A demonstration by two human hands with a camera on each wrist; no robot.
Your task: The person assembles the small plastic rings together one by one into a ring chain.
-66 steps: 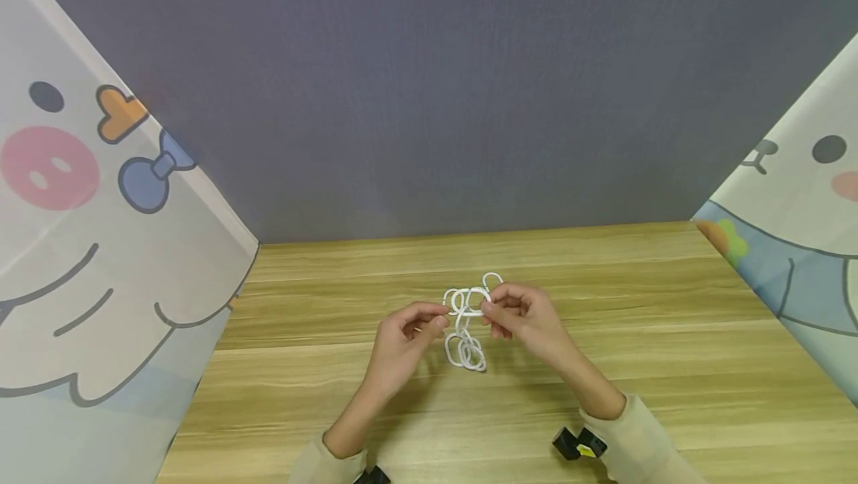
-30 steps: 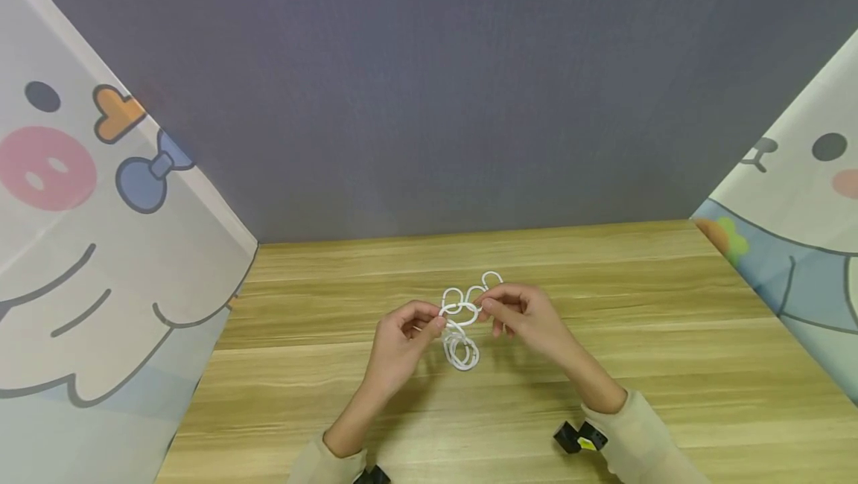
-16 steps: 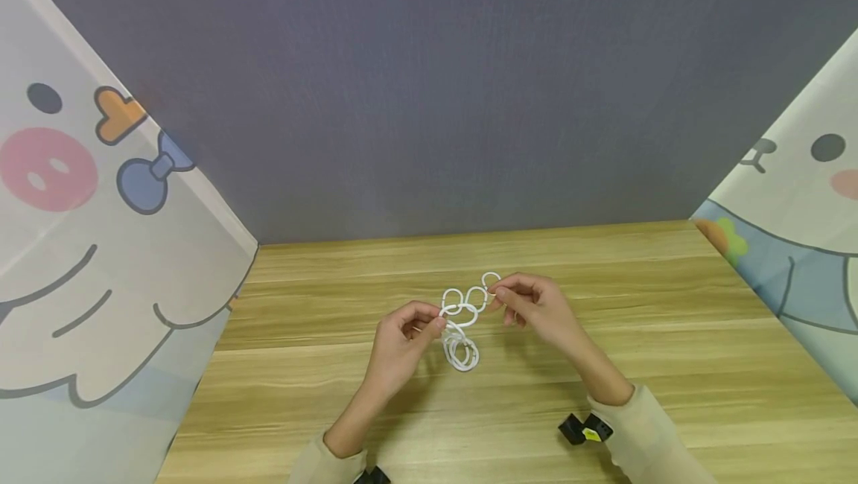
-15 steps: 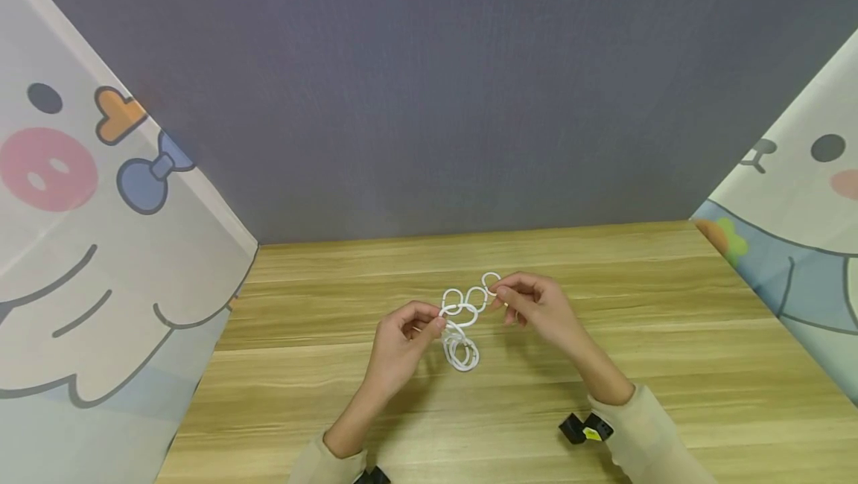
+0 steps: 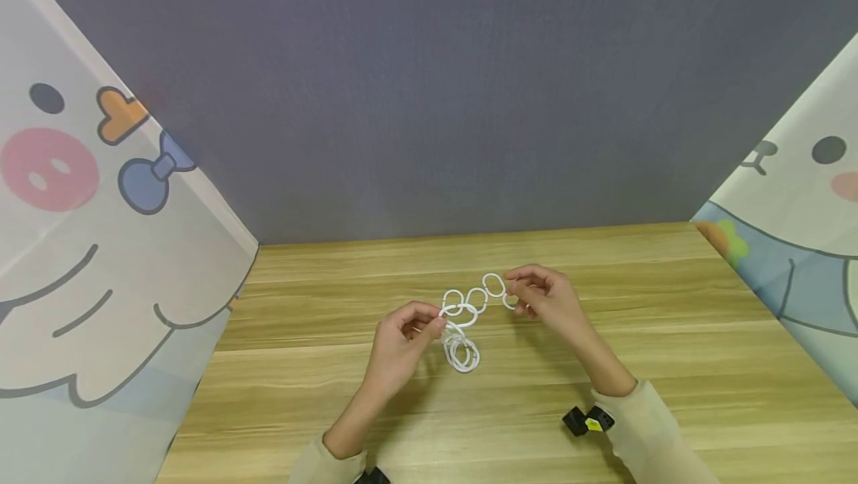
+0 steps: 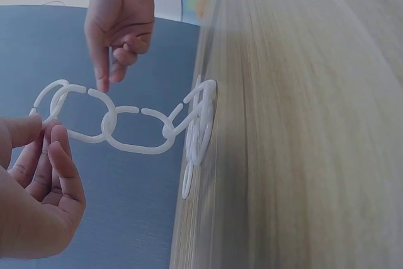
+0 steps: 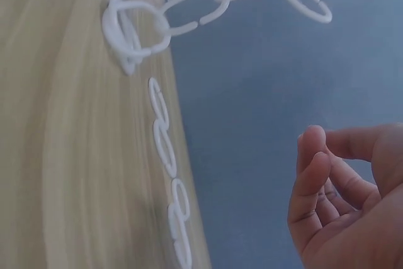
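Observation:
In the head view my left hand (image 5: pixel 398 350) pinches a white plastic C-shaped link between thumb and fingertips. From that link a short chain (image 6: pixel 138 150) runs down to a small heap of links (image 7: pixel 110 26) on the table, as both wrist views show. My right hand (image 5: pixel 555 309) hovers to the right with its fingers loosely bent; its fingertips (image 7: pixel 313 137) hold nothing in the right wrist view. Below it several more white links (image 7: pixel 170 149) lie in a row on the tabletop. In the head view the right fingers partly cover the row's rightmost link (image 5: pixel 509 307).
The wood-grain table (image 5: pixel 302 395) meets a dark grey panel (image 5: pixel 429 97) at the back. Cartoon-printed white panels stand at the left (image 5: pixel 40 283) and right (image 5: pixel 791 193). Black devices (image 5: pixel 588 421) sit at both wrists, by the beige sleeves.
My right hand has let go of the link between the hands and moved right, uncovering links lying there. The pinched link has swung down and left; the left hand stays in place.

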